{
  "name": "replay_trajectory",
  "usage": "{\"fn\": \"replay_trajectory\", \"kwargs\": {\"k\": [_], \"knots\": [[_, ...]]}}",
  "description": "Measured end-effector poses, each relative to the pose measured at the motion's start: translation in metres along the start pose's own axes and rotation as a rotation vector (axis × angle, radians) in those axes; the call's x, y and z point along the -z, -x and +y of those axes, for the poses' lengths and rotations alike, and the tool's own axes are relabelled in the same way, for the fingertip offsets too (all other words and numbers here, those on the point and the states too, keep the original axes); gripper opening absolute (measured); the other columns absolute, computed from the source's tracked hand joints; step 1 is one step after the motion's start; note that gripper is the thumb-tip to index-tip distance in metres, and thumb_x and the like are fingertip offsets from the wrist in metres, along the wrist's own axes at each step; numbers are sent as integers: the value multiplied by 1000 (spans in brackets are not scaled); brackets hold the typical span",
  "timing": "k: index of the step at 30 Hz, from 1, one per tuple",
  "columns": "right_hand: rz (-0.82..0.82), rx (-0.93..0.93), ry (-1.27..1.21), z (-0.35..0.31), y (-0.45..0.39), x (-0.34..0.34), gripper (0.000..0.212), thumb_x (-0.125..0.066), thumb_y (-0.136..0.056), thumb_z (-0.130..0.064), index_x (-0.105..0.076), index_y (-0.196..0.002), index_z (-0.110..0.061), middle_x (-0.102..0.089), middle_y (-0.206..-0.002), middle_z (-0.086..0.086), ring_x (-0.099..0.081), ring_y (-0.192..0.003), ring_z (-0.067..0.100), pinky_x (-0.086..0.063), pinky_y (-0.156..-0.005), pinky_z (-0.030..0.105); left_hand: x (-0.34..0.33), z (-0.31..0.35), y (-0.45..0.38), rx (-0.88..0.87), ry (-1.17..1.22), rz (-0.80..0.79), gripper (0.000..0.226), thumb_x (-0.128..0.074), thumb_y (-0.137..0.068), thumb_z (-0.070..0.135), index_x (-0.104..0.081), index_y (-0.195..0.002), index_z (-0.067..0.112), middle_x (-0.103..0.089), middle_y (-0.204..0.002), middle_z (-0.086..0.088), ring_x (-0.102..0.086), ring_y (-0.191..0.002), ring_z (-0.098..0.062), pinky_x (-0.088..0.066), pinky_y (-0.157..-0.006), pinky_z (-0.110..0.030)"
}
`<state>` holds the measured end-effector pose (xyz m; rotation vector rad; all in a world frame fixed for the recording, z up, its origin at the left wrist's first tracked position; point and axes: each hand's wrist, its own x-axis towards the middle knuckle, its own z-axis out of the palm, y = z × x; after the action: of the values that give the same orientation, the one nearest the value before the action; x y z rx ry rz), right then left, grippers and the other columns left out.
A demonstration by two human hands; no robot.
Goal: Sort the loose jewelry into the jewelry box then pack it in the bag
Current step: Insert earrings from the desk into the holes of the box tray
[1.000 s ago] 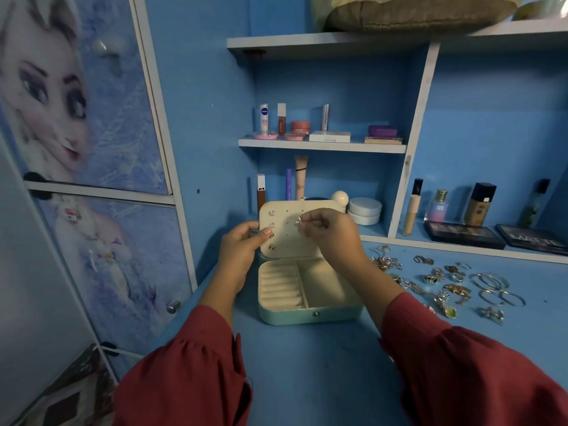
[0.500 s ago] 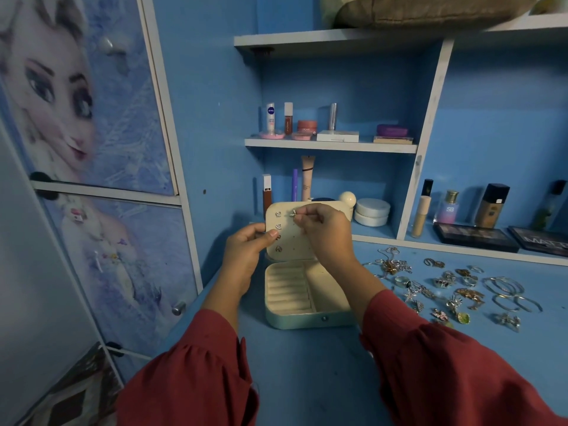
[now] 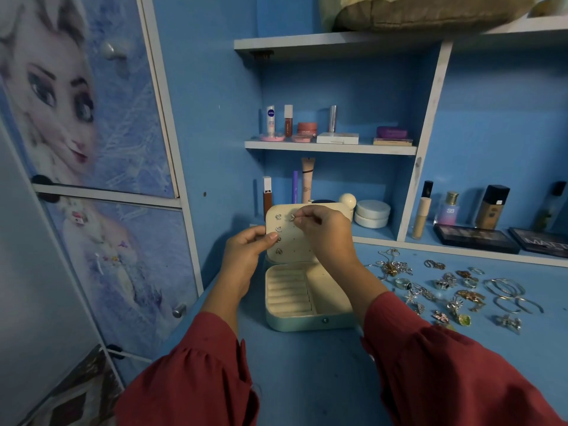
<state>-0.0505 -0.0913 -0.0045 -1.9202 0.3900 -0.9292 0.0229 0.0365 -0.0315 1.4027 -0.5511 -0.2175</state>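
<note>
The jewelry box (image 3: pixel 302 305) is sitting open on the blue bench (image 3: pixel 307 379), its lid (image 3: pixel 289 238) standing upright between the two hands. The left hand (image 3: pixel 246 259) is gripping the lid's left edge, thumb pressing on the cream inner panel and the fingers curling behind it. The right hand (image 3: pixel 325 232) is reaching across the top of the lid, its thumb and forefinger pinching a small silver stud earring (image 3: pixel 292 217) and holding it against the upper row of the panel. Just to the left of that earring, a column of studs (image 3: pixel 278 229) is already sitting in the panel, running down beside the left thumb. Below both hands, the box's base is showing ring rolls (image 3: pixel 287 292) on the left side and an open compartment (image 3: pixel 327 287) under the right wrist. Off to the right of the right forearm, the loose jewelry (image 3: pixel 442 290) is lying spread over the bench: chains nearest the wrist, rings and brooches in the middle, thin bangles (image 3: pixel 507 292) farthest out. Beyond the hands, cosmetics are standing on the shelves (image 3: pixel 330 148), and dark makeup palettes (image 3: pixel 476 238) are lying further right. Red sleeves (image 3: pixel 199 379) are covering both forearms
</note>
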Motion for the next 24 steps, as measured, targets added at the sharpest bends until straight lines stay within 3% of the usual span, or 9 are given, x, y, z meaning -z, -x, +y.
{"fn": "replay_trajectory", "kwargs": {"k": [10, 24], "knots": [[19, 220, 350, -1, -4, 4, 18, -60, -90, -8, -72, -102, -4, -64, -106, 13, -55, -102, 22, -30, -78, 12, 0, 2, 2, 2, -5, -12, 15, -65, -87, 10, -71, -101, 9, -72, -95, -11, -66, -70, 2, -44, -56, -3], [49, 282, 380, 2, -2, 2, 17, -60, -89, -4, -73, -100, -1, -65, -104, 14, -57, -99, 23, -30, -77, 10, 0, 3, 3, 5, 1, -13, 18, -65, -87, 9, -70, -104, 6, -72, -94, -11, -66, -69, 2, -44, -56, -4]]}}
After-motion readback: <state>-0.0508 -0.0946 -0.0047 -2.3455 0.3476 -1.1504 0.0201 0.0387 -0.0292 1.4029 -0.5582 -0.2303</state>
